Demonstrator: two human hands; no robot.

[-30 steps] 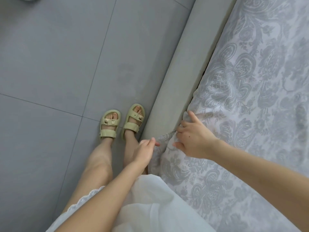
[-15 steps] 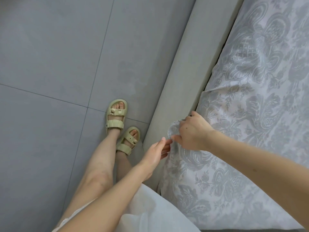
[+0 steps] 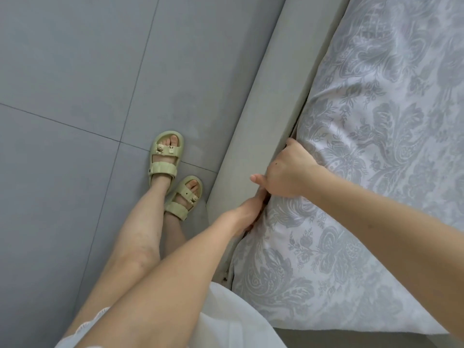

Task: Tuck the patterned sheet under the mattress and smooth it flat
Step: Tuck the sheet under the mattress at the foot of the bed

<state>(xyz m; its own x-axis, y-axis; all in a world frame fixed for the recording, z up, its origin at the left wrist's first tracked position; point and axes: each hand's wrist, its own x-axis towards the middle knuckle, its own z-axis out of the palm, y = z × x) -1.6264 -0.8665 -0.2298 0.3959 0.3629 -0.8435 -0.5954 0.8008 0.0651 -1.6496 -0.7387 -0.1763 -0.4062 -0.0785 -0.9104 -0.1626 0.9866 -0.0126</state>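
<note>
A grey and white patterned sheet [image 3: 364,172] covers the mattress on the right. My right hand [image 3: 286,172] curls over the mattress edge, fingers down in the dark gap beside the grey bed frame [image 3: 266,104], gripping sheet and mattress side. My left hand [image 3: 251,212] sits just below it, fingers pushed into the same gap against the sheet edge, so its fingertips are hidden. The sheet's lower corner [image 3: 251,285] wraps over the mattress end.
Grey floor tiles [image 3: 75,71] lie to the left. My two feet in pale green sandals [image 3: 165,156] stand close to the bed frame. My white skirt [image 3: 226,322] hangs at the bottom centre. A grey frame ledge shows at the bottom right.
The loose bunch of sheet held at the edge has gone down into the gap. Both hands moved up and right to the mattress edge, fingers now pushed in. My feet stepped forward.
</note>
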